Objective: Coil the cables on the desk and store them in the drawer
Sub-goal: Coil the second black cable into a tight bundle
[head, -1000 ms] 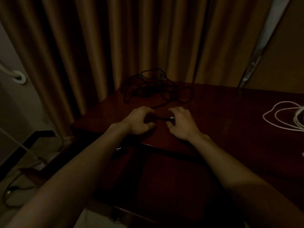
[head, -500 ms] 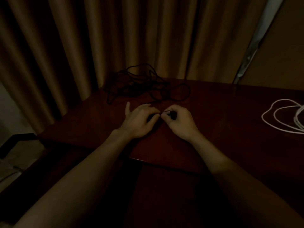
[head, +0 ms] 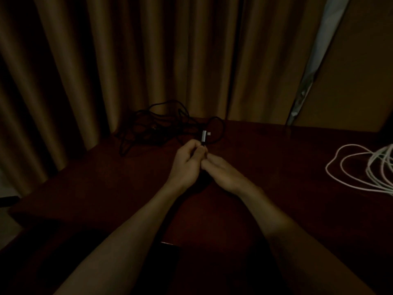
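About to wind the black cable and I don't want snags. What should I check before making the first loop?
1. Plug end gripped: ok; the left hand pinches the black cable just below its silver plug.
2. Right hand on the cable: cannot tell; it meets the left hand, grip hidden.
3. Cable untangled: not ok; the rest lies in a heap by the curtain.
4. White cable apart: ok; it lies at the right edge of the desk.
5. Drawer open: cannot tell; not visible.

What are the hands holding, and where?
The left hand pinches the black cable just below its silver plug; the right hand grip cannot be told.
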